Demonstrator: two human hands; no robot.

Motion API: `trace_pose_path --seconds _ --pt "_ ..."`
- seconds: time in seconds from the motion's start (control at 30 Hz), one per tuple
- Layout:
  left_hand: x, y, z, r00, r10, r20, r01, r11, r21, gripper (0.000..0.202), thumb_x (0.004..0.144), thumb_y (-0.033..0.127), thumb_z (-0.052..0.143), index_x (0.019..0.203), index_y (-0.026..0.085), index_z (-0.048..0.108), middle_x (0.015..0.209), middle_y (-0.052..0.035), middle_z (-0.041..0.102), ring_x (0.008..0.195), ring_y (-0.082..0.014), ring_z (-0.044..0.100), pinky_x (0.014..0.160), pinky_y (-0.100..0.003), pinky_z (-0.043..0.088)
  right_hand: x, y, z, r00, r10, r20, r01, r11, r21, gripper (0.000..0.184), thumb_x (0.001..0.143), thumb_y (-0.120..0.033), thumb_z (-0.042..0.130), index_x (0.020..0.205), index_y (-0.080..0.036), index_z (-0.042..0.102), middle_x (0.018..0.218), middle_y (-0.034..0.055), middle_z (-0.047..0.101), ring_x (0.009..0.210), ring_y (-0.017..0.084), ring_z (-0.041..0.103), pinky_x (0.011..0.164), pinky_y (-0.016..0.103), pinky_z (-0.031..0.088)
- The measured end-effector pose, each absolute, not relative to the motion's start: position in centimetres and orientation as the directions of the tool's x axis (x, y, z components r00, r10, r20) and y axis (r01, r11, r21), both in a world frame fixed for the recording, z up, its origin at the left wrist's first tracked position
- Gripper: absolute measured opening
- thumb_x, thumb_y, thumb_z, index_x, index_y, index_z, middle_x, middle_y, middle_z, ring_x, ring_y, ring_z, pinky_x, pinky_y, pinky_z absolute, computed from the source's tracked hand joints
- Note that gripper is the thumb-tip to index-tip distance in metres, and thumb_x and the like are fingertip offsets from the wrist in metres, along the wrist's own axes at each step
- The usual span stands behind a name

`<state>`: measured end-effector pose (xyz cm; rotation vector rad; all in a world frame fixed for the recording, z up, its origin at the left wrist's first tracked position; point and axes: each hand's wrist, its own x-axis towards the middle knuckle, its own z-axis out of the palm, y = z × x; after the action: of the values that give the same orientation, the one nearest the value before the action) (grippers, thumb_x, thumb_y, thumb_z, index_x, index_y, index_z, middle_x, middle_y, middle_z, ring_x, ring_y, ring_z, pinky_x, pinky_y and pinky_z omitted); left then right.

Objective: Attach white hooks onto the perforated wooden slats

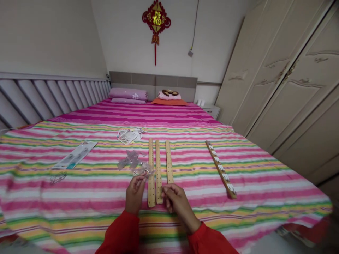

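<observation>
My left hand pinches a small clear plastic bag with tiny shiny pieces inside, over the lower left of three pale wooden strips. These perforated strips lie lengthwise: a left strip, a middle strip and a right strip. Beside the lower ends of the middle and right strips, my right hand is closed, its thumb and fingers together. Whatever its fingertips hold, if anything, is too small to tell. More small clear bags are heaped just beyond my left hand.
A darker wooden strip with several white-and-metal pieces lies at right. Printed packets rest farther back. A packaging card and a tangle of thin rings are at left. Everything lies on a striped bedsheet.
</observation>
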<state>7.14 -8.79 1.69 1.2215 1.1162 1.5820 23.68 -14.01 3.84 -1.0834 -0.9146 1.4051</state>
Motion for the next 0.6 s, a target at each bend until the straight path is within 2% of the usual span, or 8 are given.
trace_pose_path --seconds 0.1,0.17,0.27,0.33,0.47,0.6 --pt "7.3 -8.9 0.9 -0.156 0.949 0.273 -0.075 -0.287 0.955 0.023 0.074 0.039 0.067 0.08 0.019 0.058 0.112 -0.0114 0.066 0.112 -0.0255 0.059 0.097 -0.04 0.045 23.1 -12.6 4.2 0.032 0.996 -0.082 -0.244 -0.072 -0.967 0.04 0.07 -0.049 0.066 0.094 -0.017 0.065 0.066 -0.0015 0.063 0.036 0.008 0.044 0.035 0.021 0.032" --pt "7.3 -8.9 0.7 -0.147 0.942 0.301 -0.059 -0.312 0.948 0.02 0.074 0.038 0.066 0.08 0.02 0.058 0.112 -0.011 0.066 0.113 -0.0252 0.059 0.097 -0.039 0.045 22.6 -11.6 4.7 0.107 0.993 0.047 -0.13 0.061 -0.99 0.034 0.073 -0.041 0.065 0.097 -0.018 0.068 0.071 0.0003 0.063 0.051 0.012 0.053 0.047 0.024 0.042" --pt "7.1 -9.1 0.7 -0.133 0.934 0.332 -0.032 -0.339 0.94 0.017 0.076 0.036 0.064 0.081 0.02 0.059 0.111 -0.0102 0.066 0.112 -0.0242 0.059 0.097 -0.037 0.045 21.7 -9.9 5.4 0.172 0.949 0.265 0.123 0.246 -0.961 0.019 0.075 -0.031 0.062 0.086 -0.02 0.073 0.08 0.0042 0.063 0.076 0.018 0.058 0.07 0.03 0.047" --pt "7.0 -9.3 0.7 -0.125 0.934 0.335 -0.015 -0.34 0.94 0.016 0.077 0.035 0.063 0.082 0.021 0.06 0.11 -0.0098 0.067 0.111 -0.0238 0.06 0.097 -0.036 0.045 21.0 -8.8 5.6 0.156 0.936 0.314 0.244 0.271 -0.931 0.016 0.076 -0.028 0.06 0.077 -0.02 0.073 0.079 0.0048 0.06 0.078 0.019 0.057 0.072 0.031 0.045" --pt "6.6 -9.3 0.5 -0.131 0.948 0.291 -0.024 -0.297 0.955 0.018 0.076 0.036 0.064 0.084 0.02 0.061 0.108 -0.0098 0.067 0.109 -0.0236 0.06 0.095 -0.036 0.046 20.3 -6.8 5.3 0.125 0.945 0.302 0.306 0.253 -0.918 0.018 0.075 -0.025 0.056 0.061 -0.019 0.064 0.067 0.0009 0.055 0.069 0.017 0.054 0.066 0.029 0.042" --pt "5.9 -8.7 0.3 -0.161 0.962 0.221 -0.158 -0.246 0.956 0.024 0.072 0.039 0.069 0.08 0.019 0.058 0.103 -0.01 0.069 0.104 -0.0232 0.063 0.095 -0.038 0.046 20.2 -5.5 4.9 0.087 0.987 0.136 0.107 0.126 -0.986 0.012 0.075 -0.024 0.05 0.068 -0.019 0.058 0.055 -0.004 0.052 0.053 0.014 0.051 0.054 0.026 0.04"
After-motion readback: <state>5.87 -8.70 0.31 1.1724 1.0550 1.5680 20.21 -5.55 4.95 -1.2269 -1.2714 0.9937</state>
